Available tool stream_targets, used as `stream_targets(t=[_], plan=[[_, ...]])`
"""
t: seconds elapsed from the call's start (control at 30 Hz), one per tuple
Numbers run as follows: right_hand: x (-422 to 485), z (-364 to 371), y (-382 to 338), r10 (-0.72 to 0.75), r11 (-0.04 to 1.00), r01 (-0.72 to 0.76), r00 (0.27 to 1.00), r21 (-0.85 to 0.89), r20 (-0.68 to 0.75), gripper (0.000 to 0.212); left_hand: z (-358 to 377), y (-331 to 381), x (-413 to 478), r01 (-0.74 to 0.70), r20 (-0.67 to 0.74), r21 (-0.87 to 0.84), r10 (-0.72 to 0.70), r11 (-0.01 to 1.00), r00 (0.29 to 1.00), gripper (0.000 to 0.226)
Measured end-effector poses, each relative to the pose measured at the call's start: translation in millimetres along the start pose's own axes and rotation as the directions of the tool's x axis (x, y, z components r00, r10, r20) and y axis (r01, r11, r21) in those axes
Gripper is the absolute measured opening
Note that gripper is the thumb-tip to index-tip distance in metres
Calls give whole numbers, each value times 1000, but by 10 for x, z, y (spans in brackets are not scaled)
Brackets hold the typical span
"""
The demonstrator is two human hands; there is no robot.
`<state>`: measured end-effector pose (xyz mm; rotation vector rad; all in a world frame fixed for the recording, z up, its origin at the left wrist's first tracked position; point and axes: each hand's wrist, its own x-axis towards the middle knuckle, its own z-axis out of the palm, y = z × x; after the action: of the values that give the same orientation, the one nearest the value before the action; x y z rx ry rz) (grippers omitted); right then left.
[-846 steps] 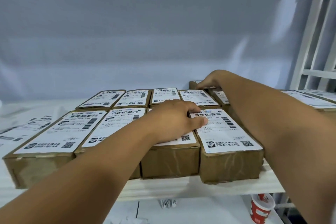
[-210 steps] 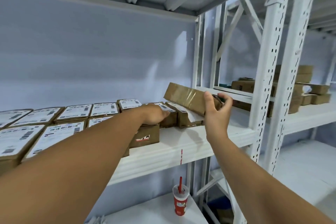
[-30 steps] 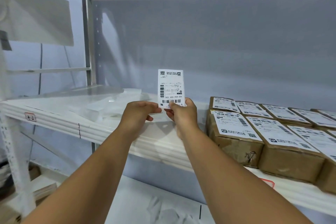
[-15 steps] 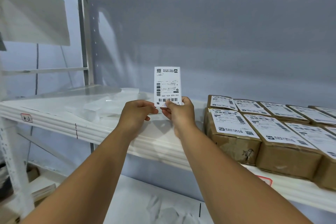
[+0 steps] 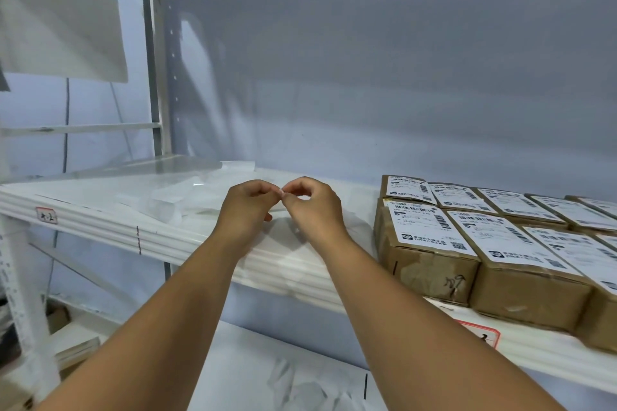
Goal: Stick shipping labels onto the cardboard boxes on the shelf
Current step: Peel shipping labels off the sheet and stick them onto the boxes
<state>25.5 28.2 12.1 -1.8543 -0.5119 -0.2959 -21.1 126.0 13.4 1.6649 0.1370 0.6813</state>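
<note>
The left hand [image 5: 245,210] and right hand [image 5: 315,207] meet fingertip to fingertip, both pinching a thin white paper sliver [image 5: 281,191], probably a shipping label seen edge-on, likely to peel its backing above the white metal shelf [image 5: 187,237]; the labelled brown cardboard boxes [image 5: 430,264] sit well to its right

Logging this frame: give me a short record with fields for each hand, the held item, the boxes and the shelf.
left hand: fingers curled, fingertips pinching a thin white sliver
right hand: same, fingertips meeting the left's
held item: probably a shipping label seen edge-on; too little shows to be sure
cardboard boxes: rows on the right of the shelf, visible tops all labelled
shelf: white; loose pale sheets lie on its left part
</note>
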Motion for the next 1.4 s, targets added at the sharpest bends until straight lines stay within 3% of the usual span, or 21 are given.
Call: stream_targets(t=[0.13,0.3,0.5,0.67,0.83,1.0,1.2,1.3,1.4], plan=[[-23,-31,-24,13,999,-14,1000,38,17,7,-7,-18,17,-5,7,7,5,1000,1000,18],[-23,-21,-12,-24,999,23,1000,-43,-20,14,-28,-33,7,-28,29,33,27,999,999,14],[34,-64,-17,13,999,-17,990,-29,-138,16,-47,-51,32,29,-21,52,-28,998,999,16],[77,-88,6,85,993,-51,938,109,-337,16,-119,-36,25,77,-88,-280,-105,957,991,22],[97,-172,16,137,989,-91,874,119,-467,21,-168,-44,42,44,-219,-631,-232,774,948,22],[110,-193,34,195,975,-104,818,194,-542,21,-162,-20,48,-21,-283,-739,-282,673,917,30],[124,-226,19,297,931,-82,736,355,-608,22,-193,7,104,-123,-409,-829,-442,546,798,37],[148,-197,24,340,898,-70,737,434,-585,17,-207,11,124,-144,-421,-843,-469,519,776,35],[196,-124,55,380,845,-118,818,522,-431,16,-196,-21,160,-71,-405,-802,-452,594,794,31]])
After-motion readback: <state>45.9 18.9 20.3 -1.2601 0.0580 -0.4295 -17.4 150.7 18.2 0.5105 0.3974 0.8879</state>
